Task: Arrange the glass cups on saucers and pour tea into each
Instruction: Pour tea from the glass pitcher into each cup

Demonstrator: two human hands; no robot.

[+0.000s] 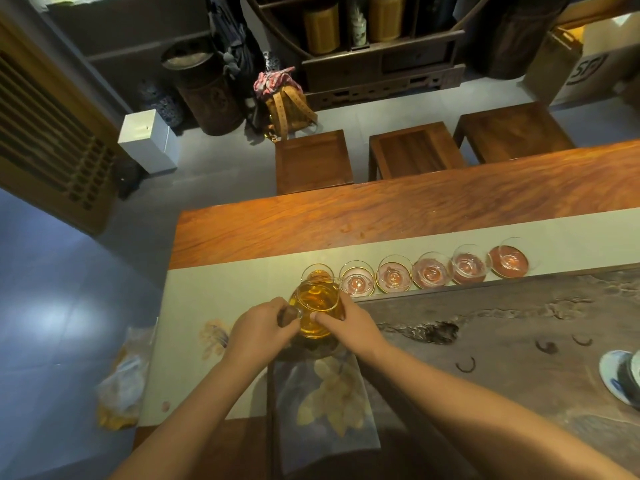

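While the long wooden worktop (381, 209) runs from centre to right of frame, a pale runner (242, 282) lies along it and a dark stone tray (502, 323) fills the lower right. Three wooden stools (313, 161) stand beyond the far edge, upper centre. Glass pitcher (314, 308) of amber tea is at centre frame, tipped over the leftmost cup (317, 271), which holds amber liquid. Left hand (258, 329): fingers curled round the pitcher handle. Right hand (349, 320): fingers and thumb wrapped on the pitcher body. Five more glass cups (431, 270) sit on saucers (509, 263) in a row running right along the runner, looking empty. Blue-white dish (614, 379) at right edge.
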